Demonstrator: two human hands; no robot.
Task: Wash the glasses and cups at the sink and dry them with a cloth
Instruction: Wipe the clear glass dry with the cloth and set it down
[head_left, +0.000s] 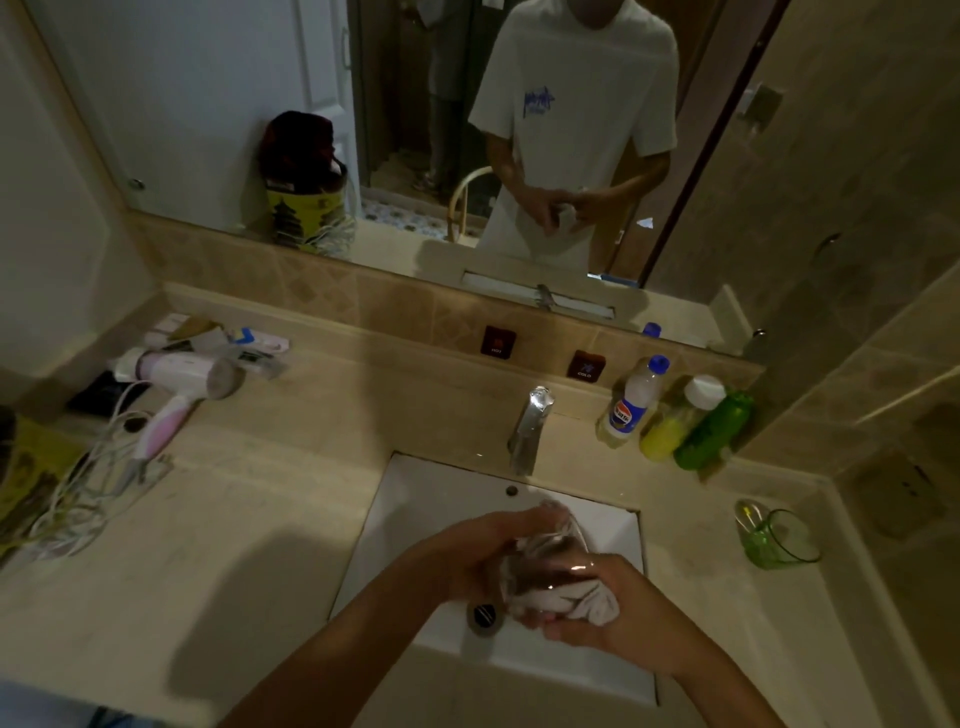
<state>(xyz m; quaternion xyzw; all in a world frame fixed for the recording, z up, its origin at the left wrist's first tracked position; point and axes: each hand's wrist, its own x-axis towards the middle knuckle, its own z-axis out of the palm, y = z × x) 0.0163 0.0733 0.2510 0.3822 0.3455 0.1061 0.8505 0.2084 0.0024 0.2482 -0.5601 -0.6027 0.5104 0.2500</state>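
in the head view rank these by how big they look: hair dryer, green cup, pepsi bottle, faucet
1. hair dryer
2. pepsi bottle and faucet, too alike to split
3. green cup, though it sits nearer the camera, so this is unsure

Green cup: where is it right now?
Head view, right side: the green cup stands on the counter right of the sink, in front of the bottles, clear of both hands.

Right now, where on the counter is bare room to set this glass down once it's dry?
Bare counter lies between the hair dryer with its cords and the sink. A smaller patch sits between the sink and the green cup. It is crowded behind, right of the faucet, with bottles.
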